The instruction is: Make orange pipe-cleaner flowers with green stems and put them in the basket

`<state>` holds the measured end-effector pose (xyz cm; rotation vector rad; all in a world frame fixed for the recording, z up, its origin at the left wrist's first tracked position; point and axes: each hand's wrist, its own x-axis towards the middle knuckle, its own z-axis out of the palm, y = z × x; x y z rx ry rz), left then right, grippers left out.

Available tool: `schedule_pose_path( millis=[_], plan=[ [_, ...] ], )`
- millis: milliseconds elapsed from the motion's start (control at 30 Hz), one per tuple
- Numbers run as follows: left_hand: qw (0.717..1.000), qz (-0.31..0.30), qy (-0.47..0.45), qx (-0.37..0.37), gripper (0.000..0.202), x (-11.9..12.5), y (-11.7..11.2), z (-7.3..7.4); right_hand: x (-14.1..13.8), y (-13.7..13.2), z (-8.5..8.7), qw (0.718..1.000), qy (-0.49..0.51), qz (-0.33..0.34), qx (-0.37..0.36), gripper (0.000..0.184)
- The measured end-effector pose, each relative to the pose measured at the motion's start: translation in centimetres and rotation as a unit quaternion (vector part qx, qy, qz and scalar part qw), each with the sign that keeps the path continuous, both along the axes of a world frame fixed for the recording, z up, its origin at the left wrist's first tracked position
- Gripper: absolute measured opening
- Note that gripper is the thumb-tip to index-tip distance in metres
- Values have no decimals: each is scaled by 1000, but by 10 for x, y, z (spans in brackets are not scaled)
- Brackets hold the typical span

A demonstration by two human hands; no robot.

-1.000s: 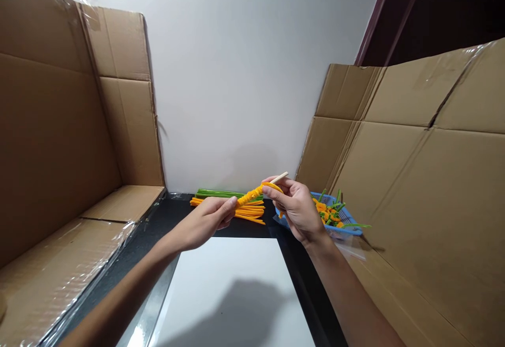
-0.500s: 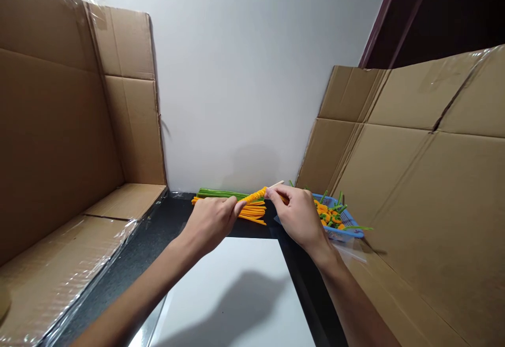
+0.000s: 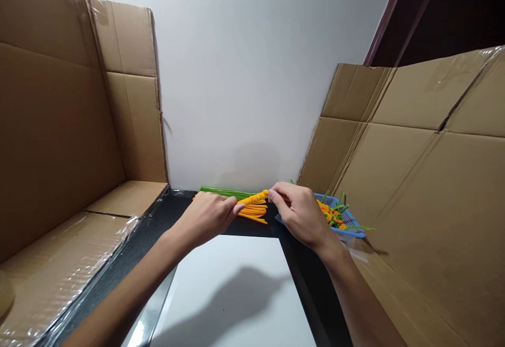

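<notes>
Between my hands is a wooden stick wrapped in a tight coil of orange-yellow pipe cleaner, held level just above the table. My left hand grips its near end, and my right hand pinches its far end, hiding the stick's tip. Directly below lies a bundle of loose orange pipe cleaners, with a bundle of green pipe cleaners behind it. My left hand partly covers both bundles.
A blue plastic basket holding orange and green pipe-cleaner pieces sits to the right of my right hand. A white board lies on the black table. Cardboard sheets stand on both sides, with a white wall behind.
Both hands have lowered the coiled stick towards the bundles and turned it from tilted to nearly level. The stick's bare tip, visible earlier, is now hidden behind my right hand.
</notes>
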<state>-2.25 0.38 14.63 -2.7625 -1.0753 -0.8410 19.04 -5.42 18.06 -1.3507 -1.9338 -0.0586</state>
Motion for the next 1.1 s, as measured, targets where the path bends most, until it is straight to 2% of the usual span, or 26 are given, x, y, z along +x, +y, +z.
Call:
schedule_pose_path(
  millis=[167, 233, 433, 533, 633, 733, 800, 833, 900, 967, 1100],
  plan=[
    [996, 22, -84, -31, 44, 0, 4, -1, 0, -1, 2, 998, 60, 14, 23, 35],
    [988, 9, -138, -62, 43, 2, 4, -3, -1, -1, 2, 995, 91, 16, 25, 34],
    [930, -66, -276, -232, 49, 12, 0, -7, 1, 0, 2, 989, 147, 19, 20, 33],
    [868, -137, -331, -342, 53, 16, 1, -9, 1, -2, 3, 989, 141, 25, 17, 31],
    [776, -194, -373, -469, 56, 15, 3, -10, 3, -4, 5, 986, 159, 59, -3, 31],
    [687, -241, -375, -574, 55, 10, 2, -7, 8, -4, 5, 973, 198, 113, -34, 31],
    [645, -275, -369, -610, 55, 5, 1, -5, 13, -2, 4, 961, 226, 147, -63, 32],
    [634, -287, -366, -618, 54, 4, 0, -4, 16, 0, 2, 953, 241, 164, -80, 32],
    [636, -300, -352, -618, 53, 1, 0, -2, 22, 3, 0, 933, 277, 197, -120, 33],
    [656, -302, -333, -606, 53, -2, 0, -1, 26, 5, 0, 911, 303, 225, -164, 34],
    [730, -298, -267, -554, 54, -7, 1, 4, 34, 8, 1, 884, 295, 265, -247, 40]
  ],
)
